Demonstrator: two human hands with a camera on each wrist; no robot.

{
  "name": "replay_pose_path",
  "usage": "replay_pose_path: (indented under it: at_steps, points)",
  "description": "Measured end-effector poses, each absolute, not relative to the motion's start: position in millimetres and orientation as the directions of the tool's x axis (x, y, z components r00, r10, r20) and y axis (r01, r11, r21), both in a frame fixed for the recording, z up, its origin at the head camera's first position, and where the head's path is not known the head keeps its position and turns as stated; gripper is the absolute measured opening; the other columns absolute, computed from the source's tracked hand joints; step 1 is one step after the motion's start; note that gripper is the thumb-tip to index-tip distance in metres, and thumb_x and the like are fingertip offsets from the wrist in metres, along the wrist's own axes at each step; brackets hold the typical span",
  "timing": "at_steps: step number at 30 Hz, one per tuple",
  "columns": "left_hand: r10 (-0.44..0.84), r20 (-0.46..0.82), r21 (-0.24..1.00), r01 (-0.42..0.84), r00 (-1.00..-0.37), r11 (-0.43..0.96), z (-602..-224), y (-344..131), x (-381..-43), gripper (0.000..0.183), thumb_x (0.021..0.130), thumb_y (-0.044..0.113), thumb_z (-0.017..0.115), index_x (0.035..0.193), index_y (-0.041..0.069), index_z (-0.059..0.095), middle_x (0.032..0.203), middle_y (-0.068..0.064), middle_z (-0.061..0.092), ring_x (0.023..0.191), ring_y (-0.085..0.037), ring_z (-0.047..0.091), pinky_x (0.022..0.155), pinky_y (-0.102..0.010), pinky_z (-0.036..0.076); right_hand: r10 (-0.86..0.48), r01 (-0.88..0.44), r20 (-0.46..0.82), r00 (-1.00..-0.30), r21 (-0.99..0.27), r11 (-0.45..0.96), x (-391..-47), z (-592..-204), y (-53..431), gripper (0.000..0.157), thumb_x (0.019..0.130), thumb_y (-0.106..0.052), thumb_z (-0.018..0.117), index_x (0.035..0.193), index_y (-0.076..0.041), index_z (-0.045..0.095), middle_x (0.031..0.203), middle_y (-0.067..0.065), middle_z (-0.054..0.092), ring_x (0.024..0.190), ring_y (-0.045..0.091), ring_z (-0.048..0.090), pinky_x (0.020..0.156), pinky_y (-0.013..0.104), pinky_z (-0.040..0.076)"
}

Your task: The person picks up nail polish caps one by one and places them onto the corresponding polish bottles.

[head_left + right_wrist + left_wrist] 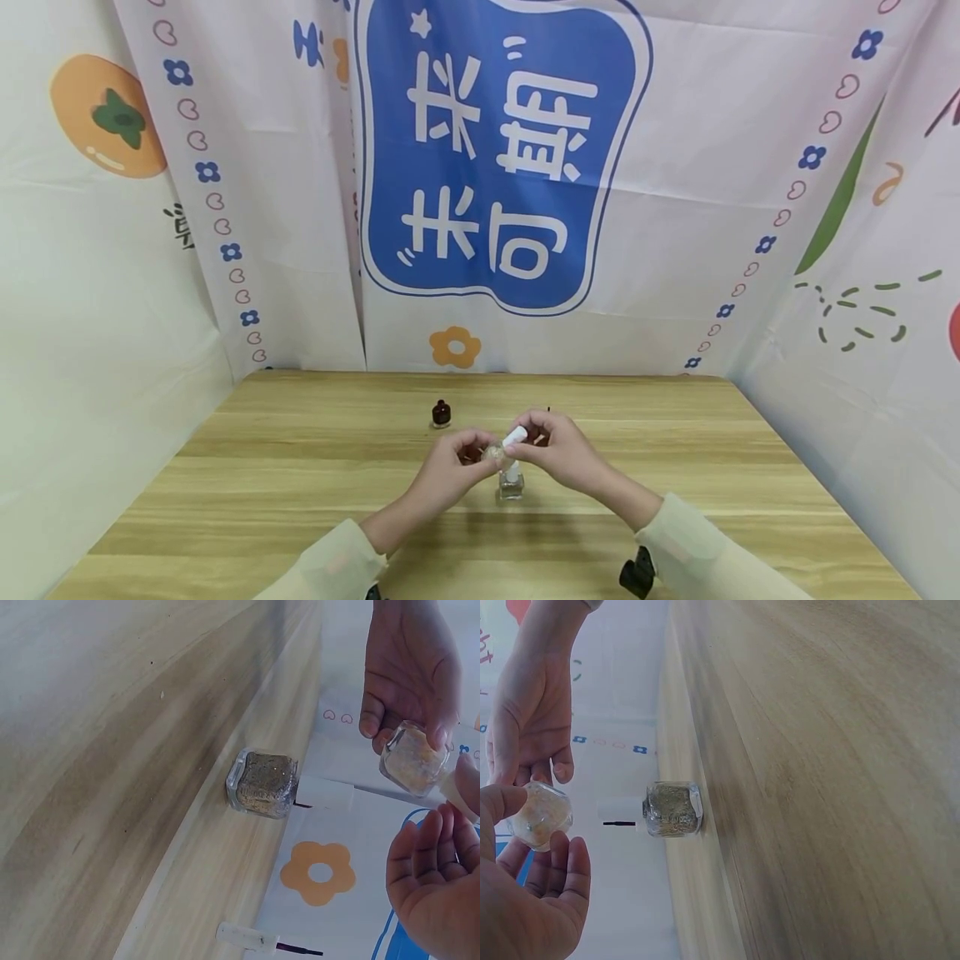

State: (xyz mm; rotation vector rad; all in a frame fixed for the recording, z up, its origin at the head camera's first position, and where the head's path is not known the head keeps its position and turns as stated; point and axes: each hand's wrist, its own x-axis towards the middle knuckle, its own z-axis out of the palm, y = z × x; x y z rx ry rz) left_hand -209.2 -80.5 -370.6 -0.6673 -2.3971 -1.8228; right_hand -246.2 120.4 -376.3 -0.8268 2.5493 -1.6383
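Raised over the table, my left hand (453,468) pinches a small clear nail polish bottle (540,816) with pale, glittery contents between thumb and fingers. My right hand (564,454) pinches its white cap (514,437), which sits at the bottle's neck, tilted up to the right. Just below the hands, a second nail polish bottle (264,784) with grey-gold glitter stands upright on the table, its white cap (621,808) on. Partly hidden behind my right hand in the head view, a loose white cap (246,937) stands with its dark brush (300,949) pointing up.
A small dark nail polish bottle (441,414) with a bare narrow neck stands farther back, left of the hands. The wooden table (300,467) ends at a printed cloth backdrop (675,292), with cloth on both sides too.
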Motion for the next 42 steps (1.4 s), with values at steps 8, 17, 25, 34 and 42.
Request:
replay_pose_path:
  at_steps: [8,17,25,34,42]
  points:
    - [0.292,0.287,0.909,0.355,-0.912,0.216,-368,-80,-207,0.016,0.086,0.002,0.072,0.101,-0.003,0.068,0.085,-0.008,0.063,0.071,-0.016,0.052,0.058,-0.019,0.043,-0.381,-0.409,0.281,-0.881,-0.857,0.314,-248,-382,117,0.016,0.086,-0.016,0.075,0.093,-0.005,0.065,0.083,0.002,0.060,0.071,0.017,0.053,0.056,0.022,0.043]
    - [0.281,0.282,0.907,0.351,-0.917,0.235,-368,-79,-206,0.018,0.086,0.005,0.073,0.101,-0.003,0.068,0.083,-0.007,0.061,0.071,-0.017,0.052,0.058,-0.019,0.043,-0.312,-0.378,0.282,-0.907,-0.873,0.309,-238,-373,108,0.014,0.086,-0.008,0.074,0.087,-0.003,0.061,0.076,0.001,0.056,0.067,0.014,0.048,0.054,0.019,0.039]
    - [0.278,0.284,0.905,0.353,-0.917,0.239,-370,-79,-208,0.018,0.085,0.005,0.073,0.102,-0.002,0.068,0.083,-0.006,0.061,0.071,-0.017,0.052,0.059,-0.019,0.044,-0.277,-0.390,0.312,-0.909,-0.872,0.295,-220,-355,102,0.020,0.085,-0.009,0.075,0.081,-0.003,0.057,0.075,0.002,0.053,0.065,0.013,0.046,0.052,0.019,0.037]
    - [0.280,0.271,0.917,0.336,-0.921,0.216,-368,-79,-207,0.018,0.087,0.005,0.071,0.102,-0.003,0.068,0.084,-0.007,0.061,0.072,-0.017,0.052,0.059,-0.019,0.043,-0.305,-0.359,0.265,-0.915,-0.879,0.313,-233,-366,108,0.016,0.086,-0.011,0.075,0.090,-0.003,0.062,0.080,0.002,0.057,0.072,0.018,0.051,0.057,0.021,0.042]
    - [0.283,0.274,0.927,0.331,-0.919,0.178,-367,-81,-209,0.018,0.087,0.003,0.070,0.104,-0.004,0.067,0.087,-0.011,0.062,0.072,-0.018,0.052,0.059,-0.019,0.043,-0.427,-0.422,0.299,-0.853,-0.877,0.230,-250,-379,124,0.026,0.089,-0.013,0.072,0.112,-0.001,0.065,0.094,0.007,0.063,0.088,0.021,0.057,0.074,0.029,0.050]
